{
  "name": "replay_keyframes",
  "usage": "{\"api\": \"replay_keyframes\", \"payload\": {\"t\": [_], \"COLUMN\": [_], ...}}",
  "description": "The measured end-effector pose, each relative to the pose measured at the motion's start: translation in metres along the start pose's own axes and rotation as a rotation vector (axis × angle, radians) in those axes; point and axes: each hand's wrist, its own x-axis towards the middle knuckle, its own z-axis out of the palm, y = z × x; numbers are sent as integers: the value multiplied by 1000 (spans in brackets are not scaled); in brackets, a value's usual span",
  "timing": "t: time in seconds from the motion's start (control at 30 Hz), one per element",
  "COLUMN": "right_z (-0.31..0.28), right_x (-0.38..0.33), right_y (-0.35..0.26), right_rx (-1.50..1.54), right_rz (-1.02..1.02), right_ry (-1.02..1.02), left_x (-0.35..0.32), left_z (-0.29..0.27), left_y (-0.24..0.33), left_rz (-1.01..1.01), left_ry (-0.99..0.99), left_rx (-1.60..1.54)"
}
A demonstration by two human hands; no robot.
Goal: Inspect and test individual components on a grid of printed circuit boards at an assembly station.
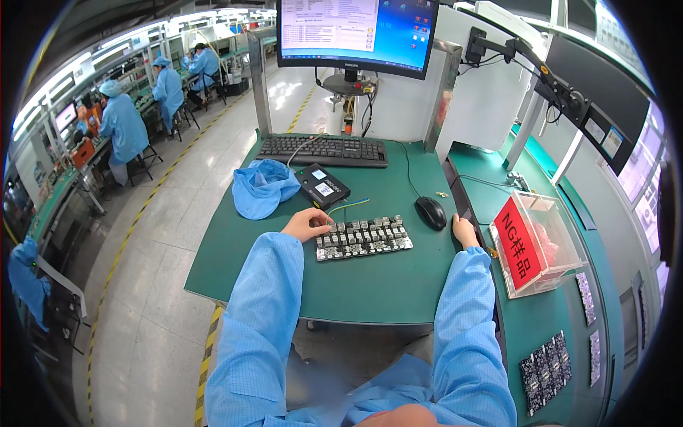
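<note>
at six o'clock on the green desk (370, 285), two blue sleeves reach forward. left hand (306, 224) rests at the nine o'clock end of a panel of circuit boards (363, 237), fingers curled loosely against its edge, gripping nothing that shows. right hand (465, 231) lies at three o'clock at the desk's edge, apart from the panel; how far its fingers are spread cannot be told. just beyond it sits a black mouse (430, 212). at four o'clock stands a clear plastic bin (551, 245) with a red rectangular label on its front, and dark board panels (545, 370) lie nearer. at eleven o'clock of the panel sits a small black box (322, 186) with a pale label, then a crumpled blue cap (262, 187). at twelve o'clock, a black keyboard (324, 150) and a monitor (356, 32).
</note>
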Motion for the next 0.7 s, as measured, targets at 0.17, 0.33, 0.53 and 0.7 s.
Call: {"api": "replay_keyframes", "payload": {"t": [0.17,0.33,0.53,0.7], "right_z": [3,1,3,4], "right_x": [3,0,2,4], "right_y": [3,2,4,5], "right_rx": [-9,-15,-25,-44], "right_rz": [-3,-9,-7,-36], "right_ry": [-4,-4,3,42], "left_x": [-1,-1,0,1], "left_z": [0,0,-1,0], "left_y": [1,1,3,3], "left_rz": [6,-15,-3,20], "left_ry": [8,-5,2,17], "left_rx": [12,-12,-13,12]}}
